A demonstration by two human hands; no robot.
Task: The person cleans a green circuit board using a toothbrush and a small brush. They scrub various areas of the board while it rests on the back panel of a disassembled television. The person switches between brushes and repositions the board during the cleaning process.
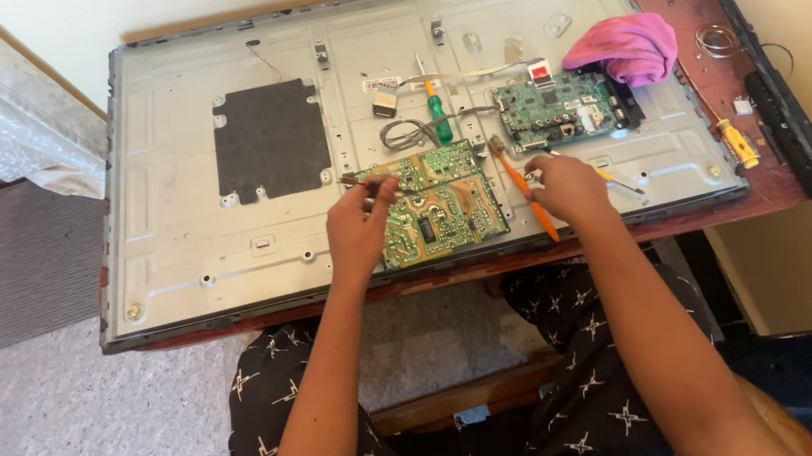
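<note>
The left hand [357, 225] pinches thin metal tweezers [368, 183] over the yellowish-green circuit board [438, 201], which lies on the near edge of the grey stamped-metal television back panel [195, 230]. The right hand [568, 189] is curled closed beside an orange-handled tool [528, 195]; what it grips is probably a small part. Farther off lie a green-handled screwdriver [437, 114], a second green board [559, 109] and a crumpled pink cloth [626, 47].

Left hand [357, 225] with thin tool over green circuit board [438, 201] — right hand [568, 188] beside orange-handled brush [523, 185].
</note>
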